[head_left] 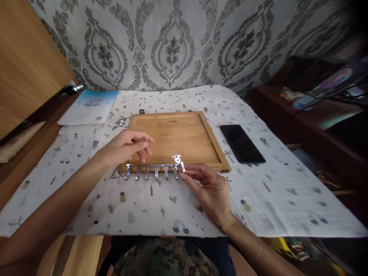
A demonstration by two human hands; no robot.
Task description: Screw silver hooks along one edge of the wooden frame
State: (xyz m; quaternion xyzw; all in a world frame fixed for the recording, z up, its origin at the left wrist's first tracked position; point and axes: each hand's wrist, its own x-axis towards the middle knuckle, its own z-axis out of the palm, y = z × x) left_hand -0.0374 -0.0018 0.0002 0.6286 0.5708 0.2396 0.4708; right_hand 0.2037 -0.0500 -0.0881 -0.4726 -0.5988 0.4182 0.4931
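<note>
A shallow wooden frame with a raised rim lies on the cloth before me. Along its near edge stands a row of several small silver metal hooks. My right hand pinches one more metal hook between thumb and fingers, at the right end of the row. Above the frame's left part hovers my left hand, its fingers loosely bent and apart. A tiny yellow spot shows between those fingers, too small to make out.
To the right of the frame lies a black phone. A booklet with a blue top rests at the back left. Small metal bits sit near the frame's far left corner. The printed tablecloth reaches the table's front edge.
</note>
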